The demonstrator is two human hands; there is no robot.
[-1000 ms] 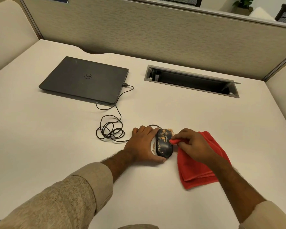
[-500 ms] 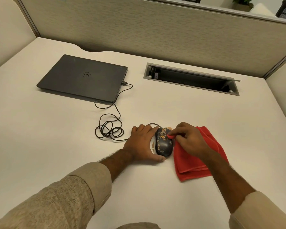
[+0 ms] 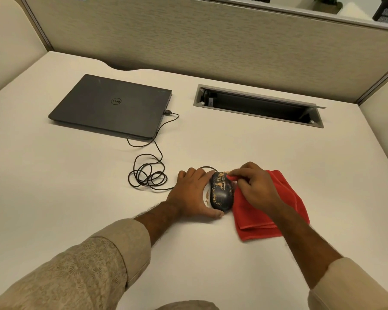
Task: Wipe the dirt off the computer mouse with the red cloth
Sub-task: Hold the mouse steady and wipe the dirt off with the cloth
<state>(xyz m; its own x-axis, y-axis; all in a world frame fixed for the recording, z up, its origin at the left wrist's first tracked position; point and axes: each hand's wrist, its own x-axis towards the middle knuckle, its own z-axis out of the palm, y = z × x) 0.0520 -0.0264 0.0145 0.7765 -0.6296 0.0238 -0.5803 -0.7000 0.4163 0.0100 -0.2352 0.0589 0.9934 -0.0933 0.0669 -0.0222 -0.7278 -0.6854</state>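
A black computer mouse point(image 3: 221, 192) speckled with orange-brown dirt sits on a small white disc point(image 3: 206, 195) on the desk. My left hand point(image 3: 192, 193) wraps round the mouse's left side, thumb at its near end, holding it still. My right hand point(image 3: 254, 186) pinches a fold of the red cloth point(image 3: 278, 211) and presses it against the far right top of the mouse. The rest of the cloth lies folded on the desk to the right, partly under my right hand.
A shut dark laptop point(image 3: 112, 105) lies at the back left, with the mouse cable point(image 3: 149, 173) coiled between it and my left hand. A grey cable tray opening point(image 3: 259, 106) is set in the white desk point(image 3: 76, 186) at the back right. Partition walls point(image 3: 211, 36) enclose the desk.
My right hand has slid the cloth's pinched fold from the middle of the mouse toward its far end. The cloth has shifted a little left. My left hand has stayed put.
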